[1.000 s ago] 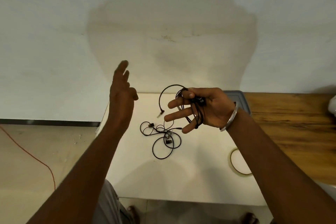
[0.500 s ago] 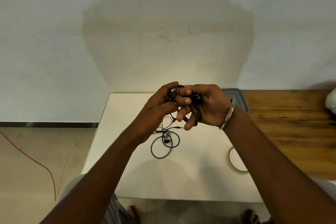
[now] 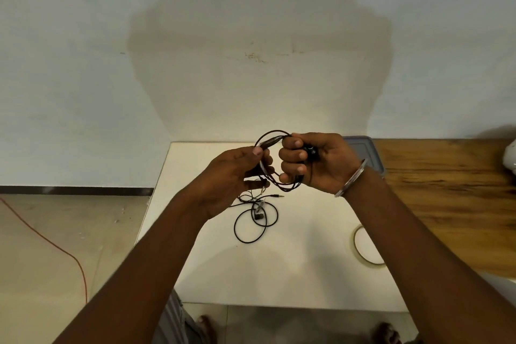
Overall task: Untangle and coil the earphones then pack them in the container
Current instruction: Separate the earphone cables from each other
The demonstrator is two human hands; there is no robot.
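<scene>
- Your right hand [image 3: 315, 162] curls round the coiled earphones [image 3: 287, 188], with the loops standing upright.
- Your left hand [image 3: 231, 176] pinches the loop's left side.
- The container [image 3: 363, 145] sits just behind your right hand, far right, so that hand is nearer it.
- A loose tangle [image 3: 258, 216] lies on the table [image 3: 279, 274] below.

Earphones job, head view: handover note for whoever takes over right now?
Right hand: grip curled round a partly coiled set of black earphones, held above the white table.
Left hand: pinches the loop's cable on its left side.
Second earphones: lie tangled on the table, below the hands.
Container: grey, at the table's far edge behind the right hand; its contents cannot be seen.
Done: first set mostly looped.
Left: finish that coil and pack it, then untangle, coil and pack the second set.
</scene>
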